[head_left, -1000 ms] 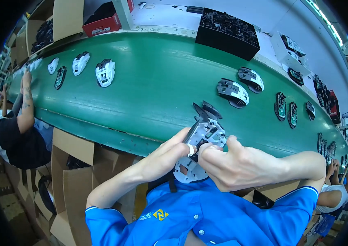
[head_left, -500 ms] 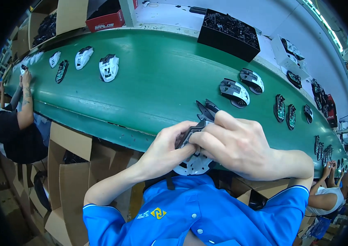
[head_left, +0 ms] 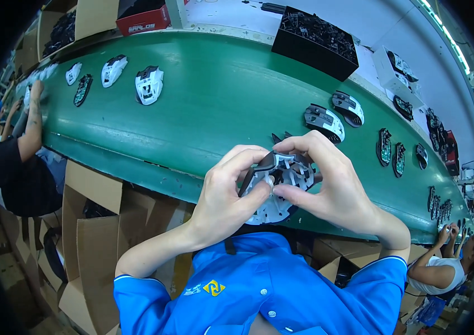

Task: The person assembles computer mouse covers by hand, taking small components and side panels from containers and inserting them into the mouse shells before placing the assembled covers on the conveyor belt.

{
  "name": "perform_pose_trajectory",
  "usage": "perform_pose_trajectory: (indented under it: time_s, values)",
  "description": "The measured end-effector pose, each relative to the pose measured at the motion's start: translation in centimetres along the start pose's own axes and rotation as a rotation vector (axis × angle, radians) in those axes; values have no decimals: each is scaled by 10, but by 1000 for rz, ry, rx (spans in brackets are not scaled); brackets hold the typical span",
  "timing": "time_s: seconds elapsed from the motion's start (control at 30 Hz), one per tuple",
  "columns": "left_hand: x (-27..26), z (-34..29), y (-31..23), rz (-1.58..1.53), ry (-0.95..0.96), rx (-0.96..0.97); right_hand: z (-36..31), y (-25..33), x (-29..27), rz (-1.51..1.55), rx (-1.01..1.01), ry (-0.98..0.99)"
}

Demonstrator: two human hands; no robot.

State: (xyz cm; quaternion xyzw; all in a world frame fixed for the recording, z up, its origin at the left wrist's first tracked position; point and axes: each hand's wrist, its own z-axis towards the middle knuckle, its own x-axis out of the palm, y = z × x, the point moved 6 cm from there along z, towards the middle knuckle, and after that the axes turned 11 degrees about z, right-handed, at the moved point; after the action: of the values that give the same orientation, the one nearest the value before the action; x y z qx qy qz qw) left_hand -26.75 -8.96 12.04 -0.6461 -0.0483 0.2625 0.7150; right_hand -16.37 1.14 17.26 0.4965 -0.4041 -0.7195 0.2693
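Fingers curled, the left hand [head_left: 225,192] grasps a mouse shell [head_left: 297,174]. The right hand [head_left: 340,184], widely arched, grips its far side.

Mouse shell [head_left: 297,175]: hard plastic. Belt [head_left: 209,95]: smooth, faintly glossy. Shirt [head_left: 237,279]: cloth. Carton [head_left: 97,245]: matt cardboard.

My shirt [head_left: 248,273]: bright blue, sleeves [head_left: 139,301] white-edged, emblem [head_left: 214,288] yellow. Mouse shell [head_left: 294,177] I hold: pale grey-white, black trim. Counter [head_left: 220,95]: plain green. Parts box [head_left: 309,59]: black. Carton [head_left: 96,240]: brown.
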Motion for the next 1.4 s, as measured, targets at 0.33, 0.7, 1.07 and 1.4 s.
perform_pose_trajectory:
  time_s: [0.33,0.7,1.07,1.4]
  values:
    - [-5,9,3,-145,-60,-88,-14,-11,21,59,89,-164]
    - [-8,-6,-14,112,-92,166,-21,-16,26,111,-186,-429]
    - [-6,-14,-13,184,-122,112,-26,-19,30,188,-124,-477]
    - [-61,11,-16,-89,251,-113,44,-55,-18,426,165,18]
